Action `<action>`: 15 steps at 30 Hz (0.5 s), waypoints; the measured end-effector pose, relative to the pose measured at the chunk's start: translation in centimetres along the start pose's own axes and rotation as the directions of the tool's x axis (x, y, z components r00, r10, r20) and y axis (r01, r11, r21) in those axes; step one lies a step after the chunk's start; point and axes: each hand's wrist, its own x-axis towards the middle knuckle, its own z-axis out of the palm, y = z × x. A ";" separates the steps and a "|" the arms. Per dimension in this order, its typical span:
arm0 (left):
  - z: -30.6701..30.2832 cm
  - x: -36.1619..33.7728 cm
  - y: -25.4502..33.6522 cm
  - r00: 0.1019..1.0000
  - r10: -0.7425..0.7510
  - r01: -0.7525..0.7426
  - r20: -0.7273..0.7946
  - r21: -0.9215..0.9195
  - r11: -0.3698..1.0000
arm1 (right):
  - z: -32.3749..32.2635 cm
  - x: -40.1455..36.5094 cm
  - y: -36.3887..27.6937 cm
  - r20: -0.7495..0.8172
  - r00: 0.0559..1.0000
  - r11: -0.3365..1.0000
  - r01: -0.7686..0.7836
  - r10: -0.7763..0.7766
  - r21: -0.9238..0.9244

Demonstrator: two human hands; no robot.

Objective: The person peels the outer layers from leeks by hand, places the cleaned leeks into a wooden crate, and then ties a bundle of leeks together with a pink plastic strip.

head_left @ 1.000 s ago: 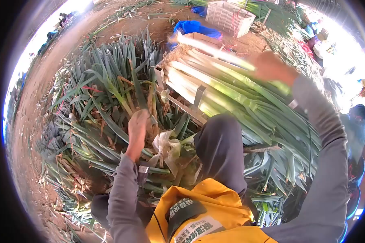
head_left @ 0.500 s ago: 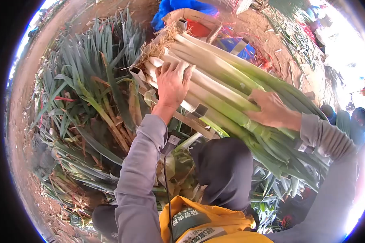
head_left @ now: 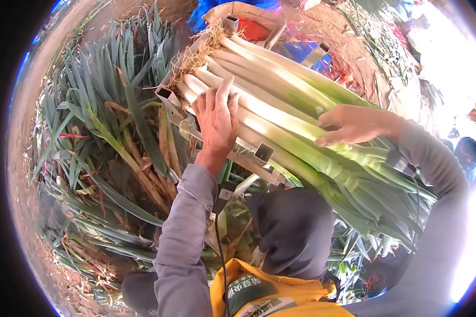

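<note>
A thick bundle of leeks (head_left: 280, 113) lies slantwise on a metal frame (head_left: 263, 152), pale roots at the upper left and green leaves toward the lower right. Around the white shaft of a near-side leek, close to the root end, curl the fingers of my left hand (head_left: 217, 119). My right hand (head_left: 357, 124) is over the pale-green middle of the bundle, thumb and fingers apart and nothing gripped between them. Stringy roots (head_left: 198, 55) line up along the frame's end plate.
A big heap of leeks (head_left: 106, 105) covers the ground at left, with dry leaves mixed in. Behind the frame stand a cardboard box (head_left: 246, 9) with something red inside and a blue plastic bag (head_left: 206, 10). My dark-clad knee (head_left: 293, 227) is close below the frame.
My right hand has lifted a little and its fingers have loosened from the leeks. My left hand stays near the root ends, fingers shifted slightly. The view has shifted slightly.
</note>
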 end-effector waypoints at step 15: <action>-1.9 1.9 0.4 0.988 0.049 -0.054 0.147 0.027 0.998 | 9.0 -1.9 2.2 -0.610 0.516 0.718 0.015 -0.601 -0.695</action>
